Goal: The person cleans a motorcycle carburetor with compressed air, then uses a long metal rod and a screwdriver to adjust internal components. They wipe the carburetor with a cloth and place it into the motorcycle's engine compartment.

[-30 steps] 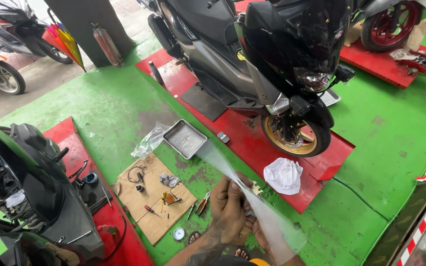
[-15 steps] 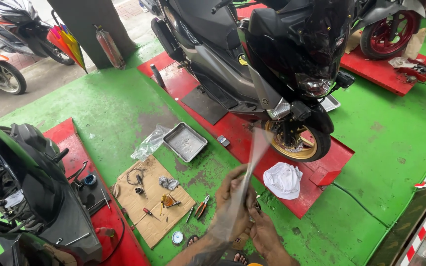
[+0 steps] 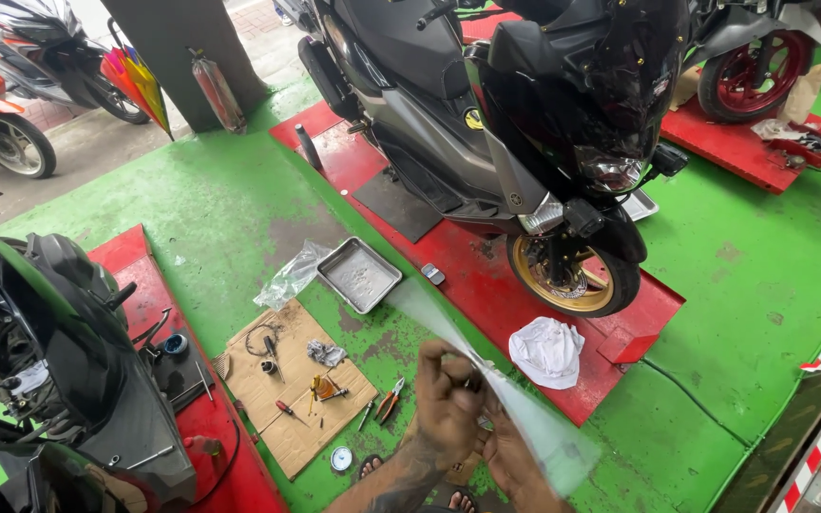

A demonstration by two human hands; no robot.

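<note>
I see both hands low in the middle of the view, pressed close together over the green floor (image 3: 192, 218). My left hand (image 3: 448, 404) is curled into a loose fist, its fingers (image 3: 441, 366) closed around the middle of a clear plastic sheet (image 3: 544, 432). My right hand (image 3: 510, 461) sits just beside and below it, fingers also closed on the same sheet at the pinch point. From that point the sheet fans out two ways: one end rises up and left toward the metal tray (image 3: 360, 274), the other spreads down and right past my right hand. It is see-through and blurred, so I cannot tell its exact edges.

Half a second ago the sheet stood up as a tall narrow strip above the hands, pointing toward the front wheel (image 3: 572, 280) of the black scooter (image 3: 525, 114); now it lies slanted across them, from upper left to lower right. The hands have stayed in about the same place.

On the floor to the left of the hands lies a piece of cardboard (image 3: 296, 418) with small tools on it, and pliers (image 3: 390, 401) just beside it. A white rag (image 3: 548, 350) rests on the red ramp (image 3: 486, 285), to the right.
</note>
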